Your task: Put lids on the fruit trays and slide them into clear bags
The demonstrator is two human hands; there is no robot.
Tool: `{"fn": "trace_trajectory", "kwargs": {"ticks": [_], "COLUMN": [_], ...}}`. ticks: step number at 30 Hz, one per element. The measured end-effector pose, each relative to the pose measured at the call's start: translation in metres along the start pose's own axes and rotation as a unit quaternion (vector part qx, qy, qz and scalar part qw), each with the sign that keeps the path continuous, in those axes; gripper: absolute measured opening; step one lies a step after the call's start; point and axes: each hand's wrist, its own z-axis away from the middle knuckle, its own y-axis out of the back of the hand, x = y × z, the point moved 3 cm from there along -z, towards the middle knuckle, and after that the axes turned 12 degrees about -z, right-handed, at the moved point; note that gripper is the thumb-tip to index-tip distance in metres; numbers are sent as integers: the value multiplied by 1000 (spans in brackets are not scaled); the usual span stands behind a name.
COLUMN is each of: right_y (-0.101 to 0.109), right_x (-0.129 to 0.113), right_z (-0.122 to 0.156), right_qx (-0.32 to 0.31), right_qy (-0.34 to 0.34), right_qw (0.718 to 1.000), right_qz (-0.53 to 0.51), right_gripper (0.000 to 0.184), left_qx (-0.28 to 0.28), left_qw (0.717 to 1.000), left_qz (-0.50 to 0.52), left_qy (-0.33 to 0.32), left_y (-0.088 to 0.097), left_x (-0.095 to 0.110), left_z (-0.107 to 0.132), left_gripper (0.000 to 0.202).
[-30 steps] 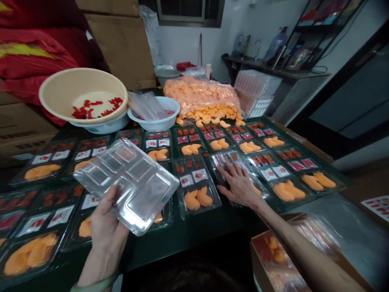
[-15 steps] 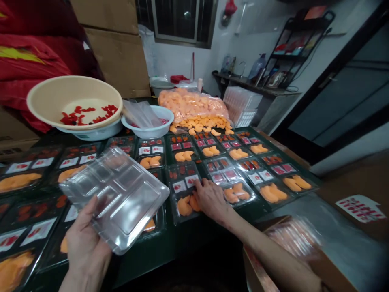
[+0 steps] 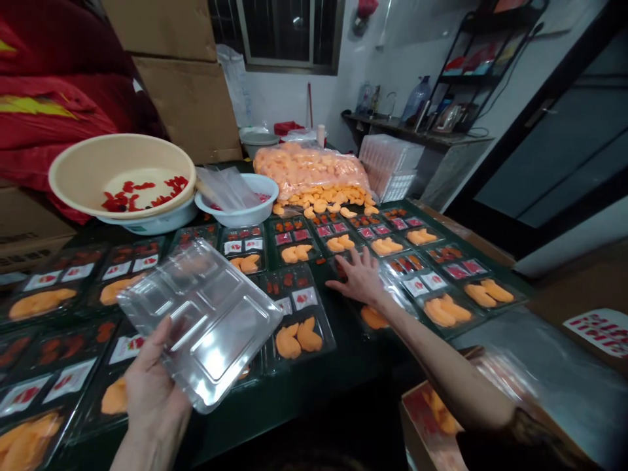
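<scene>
The left hand point(image 3: 152, 392) has hold of 1 clear plastic lid point(image 3: 210, 320), its fingers spread under the lid and its thumb pressed along the near edge, with the lid tilted up off the table and well above the trays. The lid shows several moulded compartments. The right hand point(image 3: 360, 278) is wide open, palm down, its 5 fingers splayed and gripping nothing, just over a black tray point(image 3: 375, 317) with 1 orange piece showing; whether it touches that tray I cannot tell. Black plastic trays cover the dark table point(image 3: 324, 418) in rows, too overlapped to count exactly. The nearest whole one point(image 3: 299, 337) holds 2 orange segment-shaped pieces, with 2 white cards above them. Behind stand 1 beige basin point(image 3: 120, 173) with red pieces inside, resting on 1 white basin point(image 3: 147, 226), and 1 small white bowl point(image 3: 235, 212) holding clear plastic sleeves. Beside it lies 1 large clear bag point(image 3: 309, 170) of orange pieces, some spilled in front, and 1 stack of clear trays point(image 3: 390, 167). 2 cardboard boxes point(image 3: 171, 78) rise behind the basin, and 1 open box point(image 3: 432, 412) sits below the right forearm.
</scene>
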Motion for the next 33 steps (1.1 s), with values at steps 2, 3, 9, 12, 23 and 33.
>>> {"fn": "trace_trajectory", "kwargs": {"ticks": [2, 3, 9, 12, 23, 33], "right_y": [-8, -10, -3, 0, -24, 74], "right_x": [18, 23, 39, 43, -13, -59], "right_z": [-6, -6, 9, 13, 12, 50], "right_qx": [-41, -52, -129, -128, -72, 184], "right_qy": [-36, -42, 56, 82, 49, 108], "right_qw": [998, 998, 989, 988, 995, 922], "right_qz": [-14, -20, -39, -36, -55, -322], "right_gripper": [80, 81, 75, 69, 68, 26], "left_qx": [-6, -12, -39, -43, -143, -237], "left_qw": [1000, 1000, 999, 999, 986, 966], "left_qz": [-5, -6, -9, -7, 63, 84], "left_qy": [13, 17, 18, 18, 63, 61], "left_y": [-4, -7, -16, -20, -45, -62], "left_x": [-2, -3, -11, -15, -25, -60], "left_z": [4, 5, 4, 0, 8, 21], "left_gripper": [11, 11, 12, 12, 32, 52]}}
